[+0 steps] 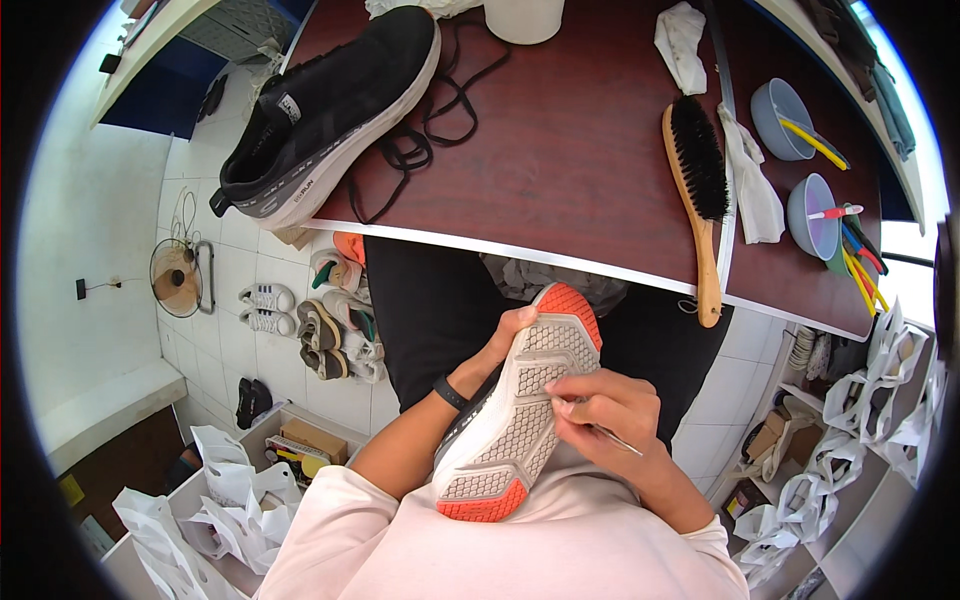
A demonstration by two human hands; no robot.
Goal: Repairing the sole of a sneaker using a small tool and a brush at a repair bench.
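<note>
A running shoe (530, 420) is tilted sole up against my torso. Its pale sole has a honeycomb tread with orange patches at both ends. My left hand (508, 335) grips it along the left edge near the upper end, with most of its fingers hidden behind it. Pinched in my right hand (608, 405) is a thin metal pick-like tool (620, 439); its tip is at the middle of the tread, partly covered by my fingers. On the table lies a black shoe (335, 110) with a white midsole, beside loose black laces (408, 152).
A wooden-handled brush (706, 265) overhangs the front edge of the dark red table (570, 150). Right of it are white cloths (752, 180) and two bowls (780, 112) with coloured handles. Shoes (268, 308) and a fan (176, 278) stand on the left floor; white bags (235, 480) flank me.
</note>
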